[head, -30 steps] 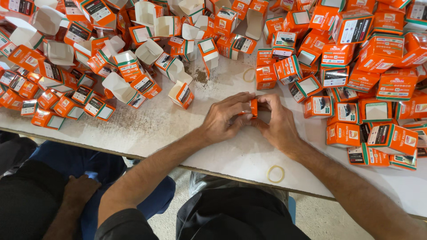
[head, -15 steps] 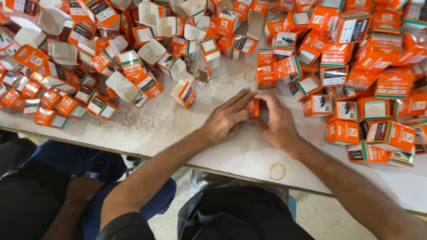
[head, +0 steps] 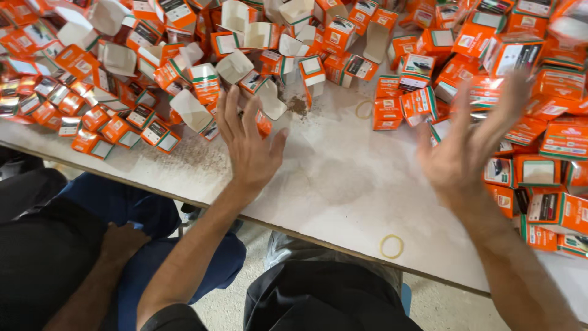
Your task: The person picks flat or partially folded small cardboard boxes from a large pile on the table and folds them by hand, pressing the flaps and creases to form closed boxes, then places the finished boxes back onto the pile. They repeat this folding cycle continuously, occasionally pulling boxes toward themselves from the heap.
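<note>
Open-flapped orange cartons (head: 184,104) heaped at left show white, empty interiors. Left hand (head: 248,144) flat, fingers spread, holding nothing, fingertips just beside that heap on the white table (head: 343,184). Right hand (head: 468,150) blurred, spread wide, empty, over closed orange cartons (head: 539,171) with green-edged panels.

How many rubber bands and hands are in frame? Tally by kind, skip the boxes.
Rubber bands: 2, near rubber band, far rubber band
Wearer's hands: 2, left hand, right hand, both open and empty
Other person's hand: 1
Total: 5
</note>
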Motion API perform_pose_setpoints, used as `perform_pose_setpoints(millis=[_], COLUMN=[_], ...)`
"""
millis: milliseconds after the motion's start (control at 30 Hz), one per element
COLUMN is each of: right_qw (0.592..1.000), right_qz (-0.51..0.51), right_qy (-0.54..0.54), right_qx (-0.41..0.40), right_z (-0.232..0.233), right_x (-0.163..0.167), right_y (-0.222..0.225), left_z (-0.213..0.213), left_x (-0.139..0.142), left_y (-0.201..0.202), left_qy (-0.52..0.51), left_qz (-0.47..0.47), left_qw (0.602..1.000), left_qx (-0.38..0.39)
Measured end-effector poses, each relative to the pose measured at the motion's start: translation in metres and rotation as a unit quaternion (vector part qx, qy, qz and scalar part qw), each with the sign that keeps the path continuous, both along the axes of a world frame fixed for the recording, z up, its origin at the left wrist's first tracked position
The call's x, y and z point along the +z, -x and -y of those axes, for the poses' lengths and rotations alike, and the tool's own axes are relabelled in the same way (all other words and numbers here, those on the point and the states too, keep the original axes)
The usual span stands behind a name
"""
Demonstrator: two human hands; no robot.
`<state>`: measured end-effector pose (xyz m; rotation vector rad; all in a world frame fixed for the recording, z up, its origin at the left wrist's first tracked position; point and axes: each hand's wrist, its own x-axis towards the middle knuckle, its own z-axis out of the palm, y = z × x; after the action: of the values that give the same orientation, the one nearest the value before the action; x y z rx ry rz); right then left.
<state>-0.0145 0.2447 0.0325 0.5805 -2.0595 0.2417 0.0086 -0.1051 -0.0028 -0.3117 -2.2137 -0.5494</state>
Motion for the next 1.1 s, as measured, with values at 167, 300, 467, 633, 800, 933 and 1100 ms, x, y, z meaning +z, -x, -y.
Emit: perform_pose_setpoints(millis=[167,300,467,633,800,933,1100], right_qw=[0.973,0.830,0.435,0.610,0.764,0.794,0.811], right_qz=[0.163,0.431,0.655,0.480,0.517,0.480,0.459], right_qy=[0.032,0.206,0.448,0.517,0.303,0.263,0.238], right_qx=[0.161,0.287,0.425,0.359,0.239,0.263,0.273], right_z=[0.040,0.057,0.055,0.054,0.056,0.043,0.039], right_x=[-0.037,-0.051,-0.061,-0.069,-0.071,-0.067,-0.064], right_y=[-0.016,-0.019,-0.022,-0.011,0.005,0.015,0.022], left_z=[0.012,-0.012,-0.084,-0.091,-0.128,-0.191,-0.244], left_x=[-0.015,-0.028,-0.021,0.013,0.045,0.059,0.051], left_y=[0.020,0.011,0.010,0.058,0.192,0.306,0.360], left_qy=[0.023,-0.069,0.012,-0.090,-0.062,0.022,0.236], left_qz=[0.201,0.091,-0.024,0.037,0.053,0.027,0.244], left_qw=[0.979,0.984,0.924,0.900,0.929,0.935,0.912], left_qx=[0.029,-0.138,-0.380,-0.425,-0.360,-0.352,-0.228])
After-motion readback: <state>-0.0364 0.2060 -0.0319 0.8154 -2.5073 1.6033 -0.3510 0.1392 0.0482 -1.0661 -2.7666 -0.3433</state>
